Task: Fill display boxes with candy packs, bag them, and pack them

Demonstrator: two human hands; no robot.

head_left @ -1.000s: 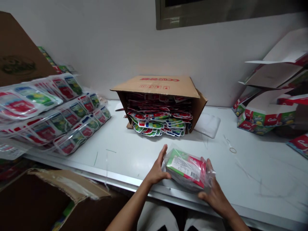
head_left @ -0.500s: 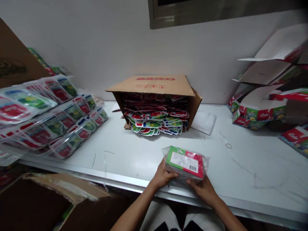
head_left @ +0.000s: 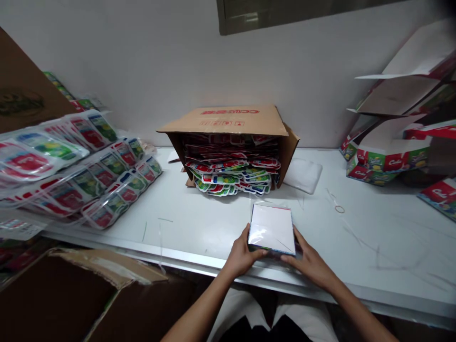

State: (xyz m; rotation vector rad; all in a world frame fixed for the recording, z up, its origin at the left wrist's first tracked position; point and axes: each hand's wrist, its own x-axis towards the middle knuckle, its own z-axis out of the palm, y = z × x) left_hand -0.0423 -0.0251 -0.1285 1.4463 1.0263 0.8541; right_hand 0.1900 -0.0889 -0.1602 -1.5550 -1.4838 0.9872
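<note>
Between my two hands, near the table's front edge, is a small carton (head_left: pixel 272 228) in a clear plastic bag, its plain white face turned up. My left hand (head_left: pixel 242 254) grips the carton's left side, thumb along the near edge. On the opposite side my right hand (head_left: pixel 310 261) holds it in the same way. Beyond the carton an open cardboard box (head_left: pixel 228 118) lies on its side, its mouth towards me. Stacks of flat red, green and blue sachets (head_left: pixel 231 178) fill that box and bulge out at the bottom.
Clear-wrapped rows of sachets (head_left: pixel 103 175) are piled on the left. Below them, an open cardboard box (head_left: pixel 107 270) stands against the table (head_left: pixel 199 223). Open printed cartons (head_left: pixel 388 161) are stacked on the right. A clear plastic bag (head_left: pixel 302 175) and a rubber band (head_left: pixel 339 209) lie nearby.
The bagged carton has been turned in my hands: its labelled green and red face was up before, and the white face is up now. Both hands still hold it.
</note>
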